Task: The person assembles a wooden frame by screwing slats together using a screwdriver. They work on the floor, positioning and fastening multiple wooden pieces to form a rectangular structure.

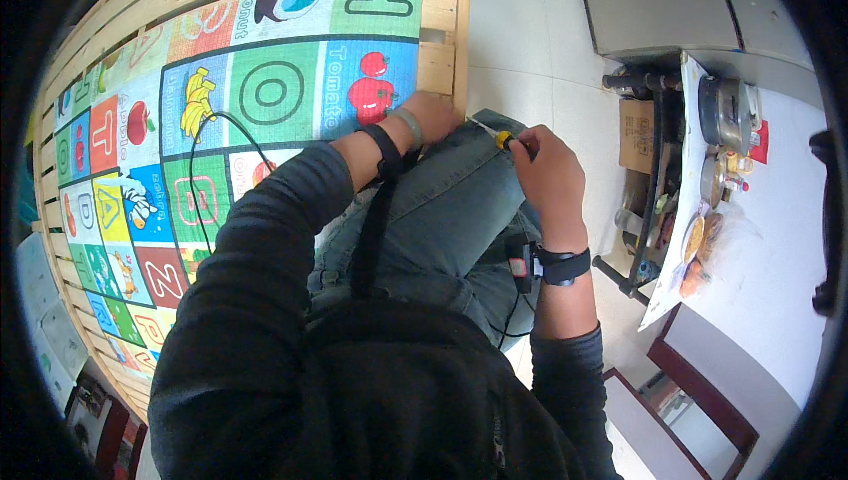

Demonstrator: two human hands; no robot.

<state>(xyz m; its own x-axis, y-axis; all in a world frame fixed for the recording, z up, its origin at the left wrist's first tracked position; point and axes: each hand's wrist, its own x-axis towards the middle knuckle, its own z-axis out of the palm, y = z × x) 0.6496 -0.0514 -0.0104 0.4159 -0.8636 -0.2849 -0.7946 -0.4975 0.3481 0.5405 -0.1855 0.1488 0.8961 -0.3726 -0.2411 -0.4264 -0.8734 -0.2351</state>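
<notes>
Beside the alphabet mat (265,91), right hand (548,171) around yellow-handled tool (503,138).

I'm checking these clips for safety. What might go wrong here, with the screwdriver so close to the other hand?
1. The right hand points the yellow-handled screwdriver toward the left hand at the wooden frame; a slip may jab those fingers.
2. The work sits over the person's jeans-clad knee, so a slipping tip may hit the leg.
3. The black cable on the play mat may snag.
</notes>
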